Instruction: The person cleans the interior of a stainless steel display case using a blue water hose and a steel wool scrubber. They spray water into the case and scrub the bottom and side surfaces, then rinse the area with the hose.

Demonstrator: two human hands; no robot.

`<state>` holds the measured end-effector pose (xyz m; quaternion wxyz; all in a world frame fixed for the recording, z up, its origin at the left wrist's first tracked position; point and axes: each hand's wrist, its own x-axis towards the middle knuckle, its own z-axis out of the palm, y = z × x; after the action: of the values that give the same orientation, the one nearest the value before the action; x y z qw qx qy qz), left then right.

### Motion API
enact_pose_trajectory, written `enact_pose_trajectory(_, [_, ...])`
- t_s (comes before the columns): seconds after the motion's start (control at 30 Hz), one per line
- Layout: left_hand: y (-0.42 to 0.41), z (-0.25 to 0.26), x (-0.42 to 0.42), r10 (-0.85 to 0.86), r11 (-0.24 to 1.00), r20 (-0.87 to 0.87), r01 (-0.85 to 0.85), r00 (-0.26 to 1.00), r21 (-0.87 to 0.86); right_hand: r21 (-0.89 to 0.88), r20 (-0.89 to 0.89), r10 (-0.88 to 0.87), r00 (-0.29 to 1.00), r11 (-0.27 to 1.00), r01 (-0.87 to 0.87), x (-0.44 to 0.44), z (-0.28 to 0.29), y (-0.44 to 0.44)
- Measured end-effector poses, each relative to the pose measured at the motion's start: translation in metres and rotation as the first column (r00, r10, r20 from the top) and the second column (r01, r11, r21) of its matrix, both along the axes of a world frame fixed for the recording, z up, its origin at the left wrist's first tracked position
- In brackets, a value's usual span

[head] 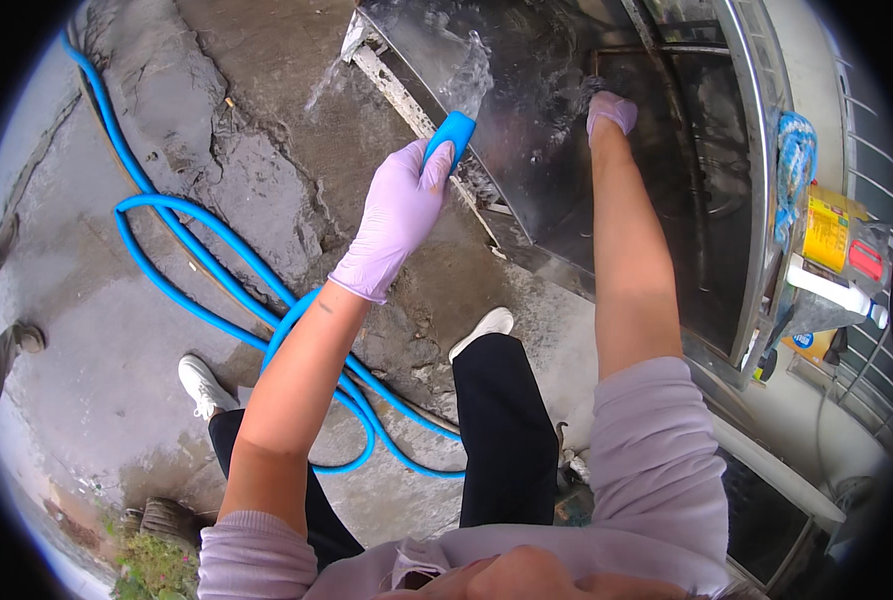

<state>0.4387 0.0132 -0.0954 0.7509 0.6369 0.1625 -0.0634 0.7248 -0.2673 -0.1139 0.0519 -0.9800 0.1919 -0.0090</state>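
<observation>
My left hand point(401, 214), in a pale purple glove, grips the flattened end of a blue hose point(452, 133). Water point(473, 71) pours from it onto a dark, wet metal panel point(521, 180). Farther right, my right hand point(611, 114) wears a matching glove and presses what looks like a steel-wool scrubber point(591, 86) against that same metal. Its fingers are partly hidden behind the back of the hand. Under the panel's left edge runs a metal frame with peeling white paint point(401, 90).
Loops of blue hose point(214, 232) lie across cracked, wet concrete point(116, 292) near my white shoes point(203, 382). Along the right stand a blue cloth point(795, 165), a yellow container point(825, 229) and a white bottle point(829, 289). Another person's legs point(0, 360) show at far left.
</observation>
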Motion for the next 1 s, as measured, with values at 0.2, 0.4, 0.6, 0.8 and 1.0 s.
enact_pose_trajectory(0.2, [-0.007,0.004,0.005,-0.003,0.997,0.048,0.007,0.999,-0.078,-0.201,0.238,0.404,0.883,0.91,-0.363,0.067,0.009,-0.048])
enact_pose_trajectory(0.4, [-0.009,-0.008,-0.001,-0.001,0.998,0.035,0.003,0.999,-0.055,-0.495,-0.392,0.018,0.92,0.839,-0.227,-0.006,0.03,-0.016])
enact_pose_trajectory(0.6, [-0.011,-0.006,-0.007,-0.046,0.999,0.051,0.046,0.998,0.007,-0.343,-0.165,0.091,0.982,0.928,-0.143,-0.019,0.05,-0.015])
enact_pose_trajectory(0.8, [-0.001,-0.001,-0.012,-0.008,1.0,0.039,0.008,0.999,0.019,-0.363,0.366,0.711,0.6,0.703,-0.612,-0.008,0.019,0.084])
enact_pose_trajectory(1.0, [0.007,-0.005,-0.007,0.008,0.999,0.055,-0.01,0.998,0.032,-0.105,0.257,0.794,0.551,0.589,-0.801,-0.03,-0.057,0.163])
